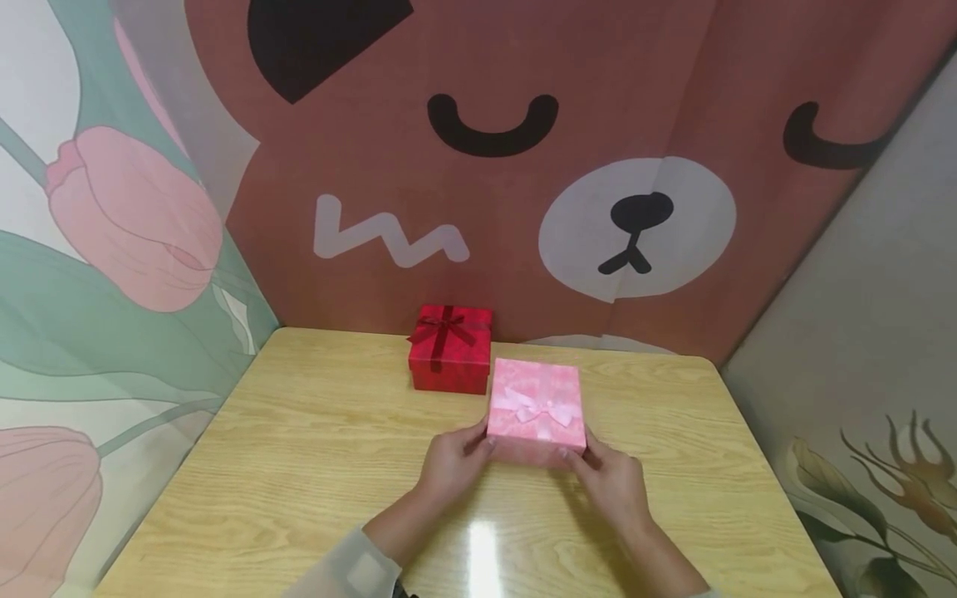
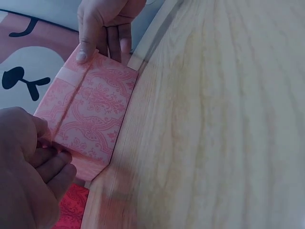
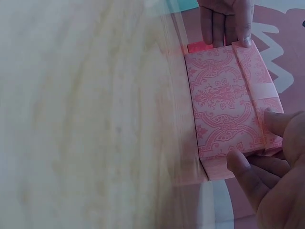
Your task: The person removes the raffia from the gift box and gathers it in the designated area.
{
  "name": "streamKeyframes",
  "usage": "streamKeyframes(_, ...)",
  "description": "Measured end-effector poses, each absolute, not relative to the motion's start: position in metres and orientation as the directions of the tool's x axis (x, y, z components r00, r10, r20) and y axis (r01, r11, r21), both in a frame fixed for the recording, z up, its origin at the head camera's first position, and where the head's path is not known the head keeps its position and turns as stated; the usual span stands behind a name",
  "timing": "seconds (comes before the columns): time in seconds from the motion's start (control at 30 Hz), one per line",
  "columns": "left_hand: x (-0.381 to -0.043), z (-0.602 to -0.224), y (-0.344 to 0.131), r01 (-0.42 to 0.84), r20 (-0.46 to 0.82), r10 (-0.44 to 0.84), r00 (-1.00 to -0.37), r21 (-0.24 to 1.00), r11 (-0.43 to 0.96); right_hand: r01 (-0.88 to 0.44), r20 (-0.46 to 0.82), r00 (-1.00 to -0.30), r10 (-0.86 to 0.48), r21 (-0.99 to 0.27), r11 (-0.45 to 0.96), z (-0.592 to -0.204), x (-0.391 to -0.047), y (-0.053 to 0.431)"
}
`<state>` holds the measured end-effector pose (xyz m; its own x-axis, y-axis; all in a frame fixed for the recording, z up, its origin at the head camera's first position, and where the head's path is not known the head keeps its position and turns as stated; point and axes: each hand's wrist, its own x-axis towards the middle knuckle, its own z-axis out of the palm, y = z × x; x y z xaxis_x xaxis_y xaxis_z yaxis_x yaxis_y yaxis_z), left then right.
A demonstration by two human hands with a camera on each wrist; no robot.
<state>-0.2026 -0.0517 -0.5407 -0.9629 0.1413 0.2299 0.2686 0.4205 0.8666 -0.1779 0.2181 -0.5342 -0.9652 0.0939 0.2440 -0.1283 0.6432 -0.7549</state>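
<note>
A pink patterned gift box with a pale ribbon bow on its lid sits between my two hands at the middle of the table. My left hand grips its near left corner, thumb at the lid's edge and fingers along the side. On the opposite corner my right hand holds the box in the same way. Both wrist views show the box's front face, with the lid's edge and ribbon running across it. In the right wrist view, my right thumb presses near the box's side edge.
Just behind and left of the pink box stands a red gift box with a dark red bow, close to the table's back edge. The wooden table meets a wall hanging with a bear's face. Printed walls flank both sides.
</note>
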Motion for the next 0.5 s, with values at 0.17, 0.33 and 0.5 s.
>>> streamKeyframes(0.17, -0.194, -0.539, -0.056, 0.251, 0.211, 0.141, -0.967, 0.876, 0.411, -0.128, 0.235, -0.967, 0.097, -0.78, 0.613, -0.534, -0.171, 0.216)
streamKeyframes(0.33, -0.187, -0.537, -0.059, 0.244, 0.201, 0.144, -0.969, 0.878, 0.411, -0.131, 0.251, -0.961, 0.114, -0.781, 0.61, -0.534, -0.165, 0.214)
streamKeyframes(0.5, -0.182, -0.536, -0.061, 0.236, 0.198, 0.133, -0.971, 0.877, 0.419, -0.132, 0.243, -0.964, 0.111, -0.796, 0.591, -0.534, -0.161, 0.212)
